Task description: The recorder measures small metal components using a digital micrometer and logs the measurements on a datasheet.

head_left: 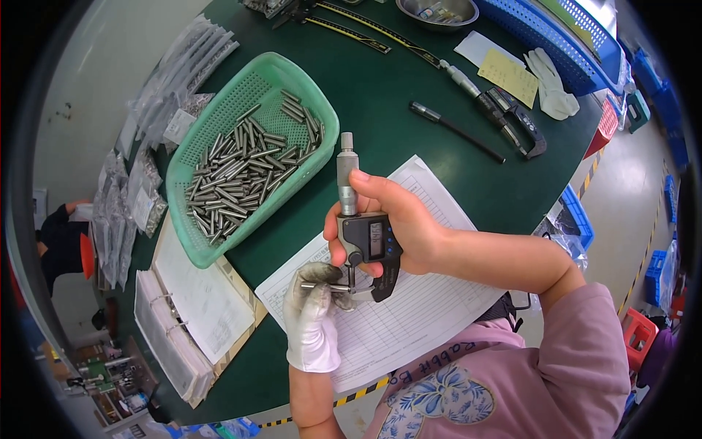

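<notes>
My right hand (406,219), bare, grips a digital micrometer (357,235) with its thimble pointing toward the far side of the table. My left hand (311,322) wears a white glove with grey-stained fingertips. Between its thumb and fingers is a short metal pin (308,285), lying crosswise at the micrometer's jaws. Whether the jaws press on the pin is too small to tell. Under both hands lies a printed table sheet (424,314). Beyond my left hand stands a green plastic basket (322,159) holding many loose metal pins (238,172).
An open ring binder (197,293) lies at the left, near bagged pins (146,194). On the green table (395,80) are a second micrometer (508,121), a black rod-shaped tool (457,132), a yellow note (508,77), a white glove (552,84), a metal bowl (439,22) and a blue basket (570,58).
</notes>
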### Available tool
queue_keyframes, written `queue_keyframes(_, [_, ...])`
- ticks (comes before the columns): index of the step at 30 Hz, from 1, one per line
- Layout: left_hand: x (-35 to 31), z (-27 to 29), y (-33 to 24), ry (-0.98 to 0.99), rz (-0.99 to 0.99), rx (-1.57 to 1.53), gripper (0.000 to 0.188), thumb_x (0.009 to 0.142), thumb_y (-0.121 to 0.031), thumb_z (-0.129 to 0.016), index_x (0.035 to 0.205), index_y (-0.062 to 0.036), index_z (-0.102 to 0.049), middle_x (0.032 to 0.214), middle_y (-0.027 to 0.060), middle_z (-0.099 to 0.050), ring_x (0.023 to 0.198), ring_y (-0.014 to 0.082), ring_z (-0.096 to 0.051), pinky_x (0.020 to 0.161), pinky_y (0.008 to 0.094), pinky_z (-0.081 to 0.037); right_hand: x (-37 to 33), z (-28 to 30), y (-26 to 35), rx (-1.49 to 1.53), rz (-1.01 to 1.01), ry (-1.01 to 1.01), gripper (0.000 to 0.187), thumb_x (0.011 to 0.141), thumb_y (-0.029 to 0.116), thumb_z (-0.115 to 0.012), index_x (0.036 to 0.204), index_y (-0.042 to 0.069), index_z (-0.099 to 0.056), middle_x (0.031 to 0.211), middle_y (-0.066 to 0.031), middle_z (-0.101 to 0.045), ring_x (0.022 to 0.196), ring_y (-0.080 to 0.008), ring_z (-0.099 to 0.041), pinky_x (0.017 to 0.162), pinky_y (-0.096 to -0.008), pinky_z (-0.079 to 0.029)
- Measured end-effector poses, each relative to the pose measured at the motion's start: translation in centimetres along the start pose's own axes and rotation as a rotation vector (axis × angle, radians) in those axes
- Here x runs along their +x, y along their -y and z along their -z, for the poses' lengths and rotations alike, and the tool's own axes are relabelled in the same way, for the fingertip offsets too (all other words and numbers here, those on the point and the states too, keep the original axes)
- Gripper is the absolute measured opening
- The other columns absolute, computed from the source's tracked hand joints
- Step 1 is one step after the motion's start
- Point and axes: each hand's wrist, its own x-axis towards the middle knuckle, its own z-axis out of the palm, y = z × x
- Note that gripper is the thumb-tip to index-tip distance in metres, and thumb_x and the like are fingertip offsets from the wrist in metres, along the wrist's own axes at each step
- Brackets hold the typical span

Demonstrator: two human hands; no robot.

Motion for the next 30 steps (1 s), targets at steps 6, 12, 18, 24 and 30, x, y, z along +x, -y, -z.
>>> queue_keyframes(6, [-0.2, -0.6, -0.2, -0.032, -0.006, 0.040, 0.026, 0.080, -0.020, -0.062, 0.093, -0.0003, -0.051, 0.084, 0.0070, -0.056, 0.065, 0.0129, -0.054, 0.059, 0.0259, -0.045, 0.0, 0.2, 0.2, -0.016, -0.046, 0.019, 0.068, 0.088, 0.058, -0.020, 0.090, 0.000, -0.056, 0.071, -0.0153, -0.061, 0.042, -0.0166, -0.048, 0.042, -0.0251, -0.041])
queue_keyframes(12, [0.4, 0.4, -1.4, -0.101, -0.219, -0.057, 0.021, 0.083, -0.023, -0.060, 0.091, -0.0059, -0.051, 0.070, -0.0003, -0.047, 0.057, 0.0091, -0.043, 0.052, 0.0242, -0.036, -0.4, 0.1, 3.1, -0.081, 0.195, -0.092, 0.070, 0.084, 0.059, -0.024, 0.094, -0.004, -0.054, 0.071, -0.0182, -0.059, 0.040, -0.0182, -0.049, 0.037, -0.0247, -0.041])
queue_keyframes(18, [1.3, 2.9, -3.6, -0.253, -0.410, 0.084, 0.014, 0.084, -0.012, -0.058, 0.091, -0.0014, -0.055, 0.075, 0.0027, -0.054, 0.061, 0.0068, -0.050, 0.056, 0.0212, -0.042, -1.0, 2.8, 7.6, -0.270, 0.401, -0.408, 0.039, 0.083, 0.037, -0.045, 0.103, 0.003, -0.049, 0.080, -0.0128, -0.059, 0.047, -0.0187, -0.053, 0.043, -0.0282, -0.046])
queue_keyframes(24, [5.7, 5.5, -7.8, -0.545, -0.733, 0.923, 0.013, 0.077, -0.011, -0.063, 0.088, -0.0045, -0.061, 0.081, 0.0082, -0.060, 0.071, 0.0191, -0.059, 0.065, 0.0277, -0.046, 2.3, 4.0, 9.0, -0.696, 0.151, -0.454, 0.026, 0.079, 0.019, -0.056, 0.098, 0.001, -0.050, 0.077, -0.0091, -0.057, 0.049, -0.0153, -0.055, 0.043, -0.0261, -0.046])
queue_keyframes(30, [6.5, 7.5, -8.8, -0.662, -0.684, 1.237, 0.015, 0.079, -0.022, -0.061, 0.088, -0.0105, -0.062, 0.084, 0.0072, -0.061, 0.076, 0.0250, -0.060, 0.068, 0.0332, -0.046, 4.6, 4.3, 9.1, -0.952, 0.165, -0.515, 0.028, 0.074, 0.012, -0.063, 0.094, -0.006, -0.054, 0.067, -0.0086, -0.057, 0.046, -0.0128, -0.055, 0.041, -0.0225, -0.044])
